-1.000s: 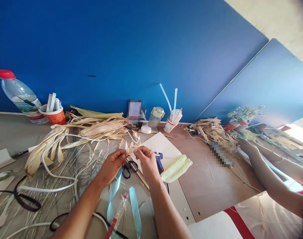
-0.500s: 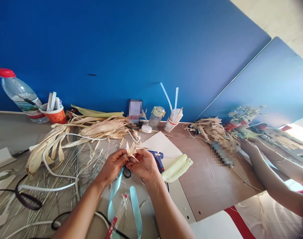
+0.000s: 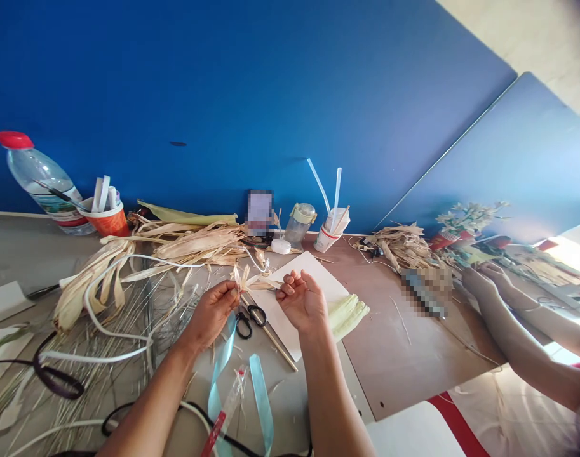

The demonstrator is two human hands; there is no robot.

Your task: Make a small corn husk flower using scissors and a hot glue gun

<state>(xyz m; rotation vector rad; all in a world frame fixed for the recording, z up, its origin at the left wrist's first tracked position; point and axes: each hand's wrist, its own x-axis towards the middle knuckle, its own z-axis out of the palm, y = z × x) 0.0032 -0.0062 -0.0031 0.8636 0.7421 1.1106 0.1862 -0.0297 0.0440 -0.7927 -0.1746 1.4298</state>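
My left hand [image 3: 213, 314] pinches a small dried corn husk flower [image 3: 241, 277] between thumb and fingertips; its pale petals point upward. Apart from it, to the right, my right hand [image 3: 306, 304] is raised over the white sheet [image 3: 318, 270], palm showing and fingers loosely curled. I see nothing gripped in it, though a husk strip [image 3: 263, 284] ends close to its fingertips. Scissors with black handles [image 3: 251, 317] lie between my hands, beside a thin tan stick [image 3: 280, 346]. Light blue ribbon [image 3: 261, 403] hangs between my forearms. A pale green husk [image 3: 349, 316] lies right of my right hand.
Dried husks [image 3: 199, 244] are heaped at the back left, near a red cup [image 3: 108, 222] and a bottle [image 3: 44, 174]. White cable [image 3: 94, 360] crosses thin stems on the left. A jar [image 3: 300, 222] and straw cup [image 3: 328, 238] stand behind. Another person's arms [image 3: 504, 317] reach in right.
My right hand has left the husk flower and moved right, its fingers loosening. The flower stays in my left hand, which shifted slightly left. The scissors now show between my hands.
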